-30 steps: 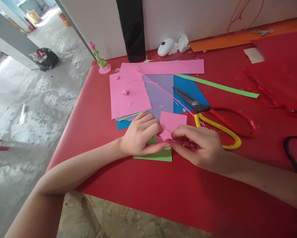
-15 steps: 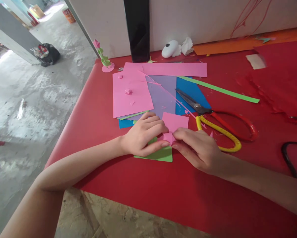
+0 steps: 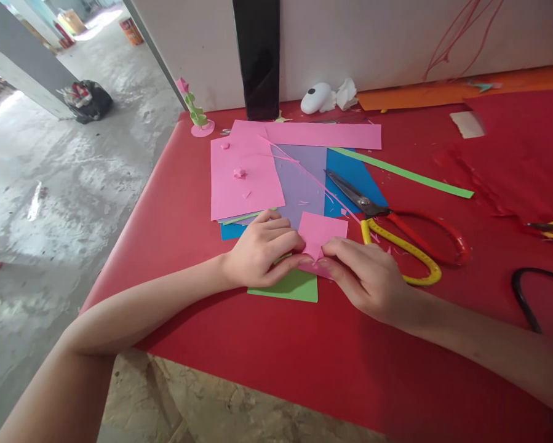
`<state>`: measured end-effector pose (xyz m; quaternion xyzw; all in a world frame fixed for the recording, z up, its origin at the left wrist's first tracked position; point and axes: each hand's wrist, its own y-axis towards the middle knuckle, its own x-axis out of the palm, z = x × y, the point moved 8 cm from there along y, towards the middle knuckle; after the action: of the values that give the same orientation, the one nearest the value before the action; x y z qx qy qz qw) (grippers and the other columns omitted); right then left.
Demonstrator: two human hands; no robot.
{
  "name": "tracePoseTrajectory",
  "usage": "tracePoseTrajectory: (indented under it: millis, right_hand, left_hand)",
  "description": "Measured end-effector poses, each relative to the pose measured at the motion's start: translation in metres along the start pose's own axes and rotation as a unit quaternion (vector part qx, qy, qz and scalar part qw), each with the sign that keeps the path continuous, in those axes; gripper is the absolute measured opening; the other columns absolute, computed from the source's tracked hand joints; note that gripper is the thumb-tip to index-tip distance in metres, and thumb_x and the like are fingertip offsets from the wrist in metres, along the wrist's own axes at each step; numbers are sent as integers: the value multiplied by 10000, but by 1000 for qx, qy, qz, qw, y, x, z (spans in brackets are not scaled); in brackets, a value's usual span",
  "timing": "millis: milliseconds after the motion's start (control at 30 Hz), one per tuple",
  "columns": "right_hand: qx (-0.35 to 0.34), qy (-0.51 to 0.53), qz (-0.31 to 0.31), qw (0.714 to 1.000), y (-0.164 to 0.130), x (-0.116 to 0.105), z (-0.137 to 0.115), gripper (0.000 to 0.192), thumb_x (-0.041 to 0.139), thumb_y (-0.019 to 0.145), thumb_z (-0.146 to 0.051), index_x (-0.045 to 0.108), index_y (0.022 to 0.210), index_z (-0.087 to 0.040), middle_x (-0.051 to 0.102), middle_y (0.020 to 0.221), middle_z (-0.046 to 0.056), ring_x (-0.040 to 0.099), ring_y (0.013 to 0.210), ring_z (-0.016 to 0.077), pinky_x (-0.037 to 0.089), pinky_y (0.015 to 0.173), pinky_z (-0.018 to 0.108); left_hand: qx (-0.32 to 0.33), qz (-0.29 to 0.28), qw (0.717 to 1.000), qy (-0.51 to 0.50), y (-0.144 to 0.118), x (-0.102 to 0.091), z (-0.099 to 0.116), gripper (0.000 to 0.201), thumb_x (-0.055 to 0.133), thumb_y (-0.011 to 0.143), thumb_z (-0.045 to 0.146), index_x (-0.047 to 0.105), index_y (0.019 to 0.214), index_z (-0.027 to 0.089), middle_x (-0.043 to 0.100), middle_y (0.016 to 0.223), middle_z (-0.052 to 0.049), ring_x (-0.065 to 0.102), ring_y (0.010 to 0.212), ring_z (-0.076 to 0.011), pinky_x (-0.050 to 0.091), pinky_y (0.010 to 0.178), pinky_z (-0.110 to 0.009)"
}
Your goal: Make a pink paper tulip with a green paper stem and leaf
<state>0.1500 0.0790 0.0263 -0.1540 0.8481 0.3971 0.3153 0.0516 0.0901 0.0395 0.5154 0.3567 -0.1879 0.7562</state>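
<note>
Between my fingertips is a small folded piece of pink paper (image 3: 321, 269), partly hidden by them. My left hand (image 3: 267, 251) pinches its left side, thumb along the near edge. My right hand (image 3: 371, 271) pinches its right side with thumb and index finger. A pink paper square (image 3: 325, 229) lies just behind the folded piece. Under my left hand sits a green paper sheet (image 3: 288, 288). Right of my right hand rest scissors (image 3: 366, 203) with one red and one yellow handle, blades pointing to the back left.
Pink sheets (image 3: 246, 194), a purple sheet (image 3: 301, 178) and a blue sheet (image 3: 350, 178) overlap on the red table (image 3: 239, 363). A paper flower (image 3: 196, 114) stands at the back left corner. A green strip (image 3: 409, 175) and a white rounded object (image 3: 316, 98) lie further back.
The folded pink paper has tilted between my fingers, and its near edge now shows lower toward me. Both hands stay at nearly the same place, still pinching it.
</note>
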Motion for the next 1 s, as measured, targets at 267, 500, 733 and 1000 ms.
tracePoseTrajectory:
  millis: [267, 500, 733, 1000]
  right_hand:
    - [-20, 2, -11, 1000, -4, 5, 1, 189, 408, 940, -177, 410, 752, -199, 439, 588, -43, 409, 499, 79, 313, 468, 207]
    - [-10, 24, -41, 999, 3, 3, -2, 234, 393, 941, -168, 402, 709, -201, 431, 571, -37, 402, 497, 85, 339, 474, 201]
    - [21, 60, -52, 997, 4, 4, 3, 240, 412, 930, -156, 392, 696, -205, 446, 569, -37, 412, 498, 78, 351, 467, 193]
    - [73, 109, -72, 989, 6, 4, 13, 246, 417, 916, -149, 377, 680, -208, 445, 552, -40, 428, 485, 76, 363, 448, 191]
  left_hand:
    - [-7, -55, 995, -85, -2, 9, 0, 311, 304, 976, 321, 364, 693, 207, 484, 570, 21, 442, 533, -122, 387, 639, -258]
    - [-20, -86, 986, -140, -2, 11, 0, 289, 325, 966, 273, 354, 685, 209, 463, 570, 16, 437, 568, -129, 400, 664, -267]
    - [-61, -105, 973, -195, -3, 15, -4, 289, 322, 959, 257, 349, 676, 209, 432, 582, 11, 422, 578, -133, 414, 639, -264]
    - [-118, -123, 957, -235, -1, 20, -14, 353, 312, 969, 347, 344, 648, 204, 386, 571, 24, 390, 556, -114, 392, 580, -241]
